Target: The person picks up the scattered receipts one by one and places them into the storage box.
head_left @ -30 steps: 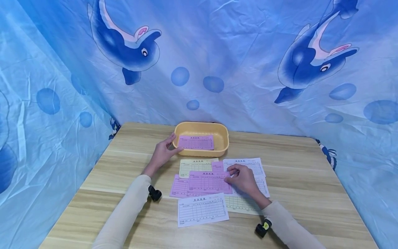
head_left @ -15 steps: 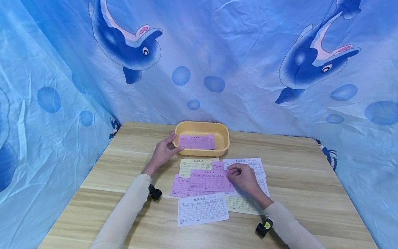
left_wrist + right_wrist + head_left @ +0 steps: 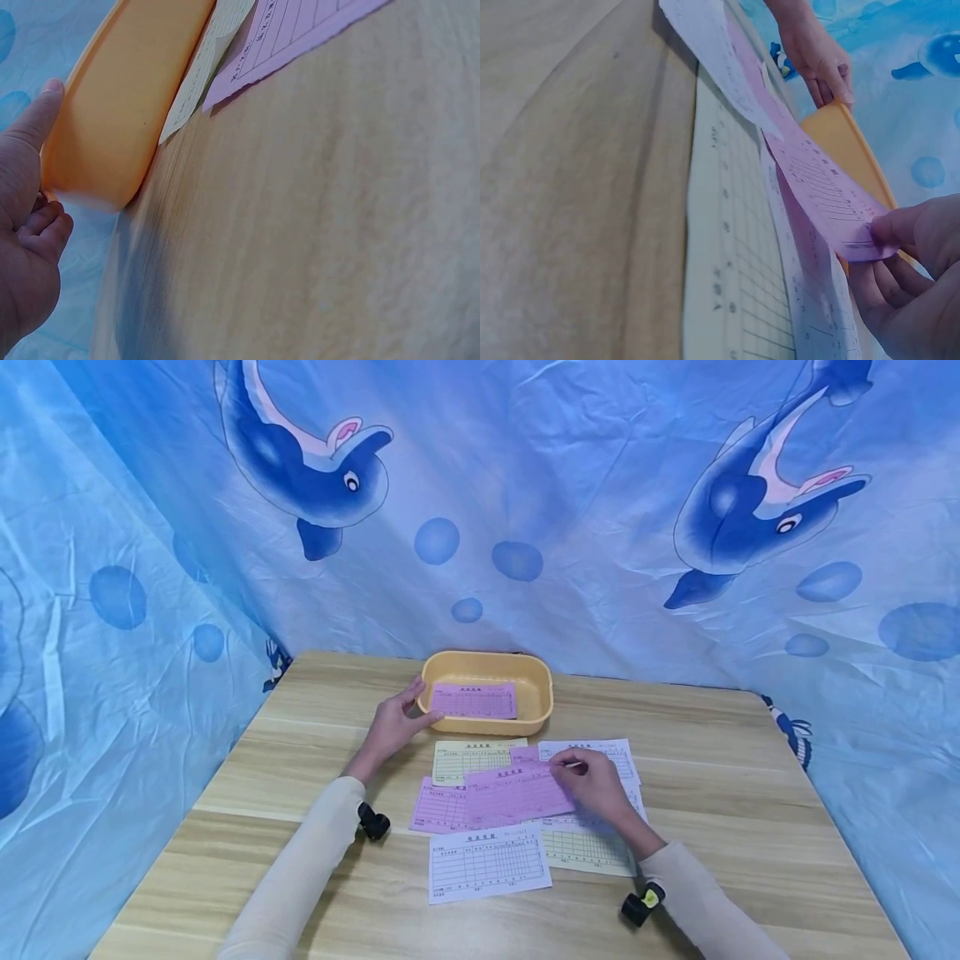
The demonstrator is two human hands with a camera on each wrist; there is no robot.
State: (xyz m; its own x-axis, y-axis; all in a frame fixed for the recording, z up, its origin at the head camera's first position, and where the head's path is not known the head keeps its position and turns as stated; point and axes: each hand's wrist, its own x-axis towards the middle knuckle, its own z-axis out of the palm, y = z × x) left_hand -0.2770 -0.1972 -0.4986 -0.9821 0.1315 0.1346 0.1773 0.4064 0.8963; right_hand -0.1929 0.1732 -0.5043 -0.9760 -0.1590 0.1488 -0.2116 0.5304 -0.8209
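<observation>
Already one pink slip [image 3: 473, 700] lies in the yellow tray [image 3: 542, 692] — several remain.
Right hand [image 3: 596, 783] pinches another pink slip [image 3: 517, 792] off the surface [image 3: 750, 793]; left hand [image 3: 393, 727], fingers relaxed, touches the tray.

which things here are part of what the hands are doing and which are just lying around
In use:
- pink paper form, pinched and lifted by the right hand
- yellow plastic tray, steadied by the left hand, one pink slip inside

Lying about:
- white paper form
- cream paper form
- wooden table
</observation>
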